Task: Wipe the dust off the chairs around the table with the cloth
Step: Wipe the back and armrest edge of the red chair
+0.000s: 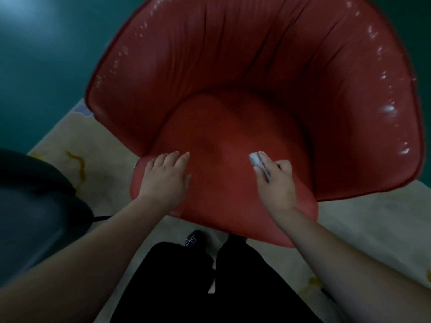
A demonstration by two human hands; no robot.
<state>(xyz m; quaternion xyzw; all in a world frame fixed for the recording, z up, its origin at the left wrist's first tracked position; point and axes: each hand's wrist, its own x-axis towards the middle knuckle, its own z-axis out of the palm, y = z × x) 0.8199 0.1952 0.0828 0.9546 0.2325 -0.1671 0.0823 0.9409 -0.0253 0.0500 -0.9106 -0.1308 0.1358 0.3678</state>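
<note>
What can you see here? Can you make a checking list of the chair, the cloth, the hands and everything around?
Surface: red chair, shiny, creased back; seat cushion bare in the middle.
Job's things: small grey cloth, bunched, at the seat.
Clutter: nothing seen on the seat.
Hands: left hand lies flat on the seat front, fingers straight; right hand pinches the cloth.
Cables: nothing seen for sure; a thin dark line beside the dark chair, too blurred to tell.
Surroundings: pale rug with yellow marks, dark green floor, a shoe.
</note>
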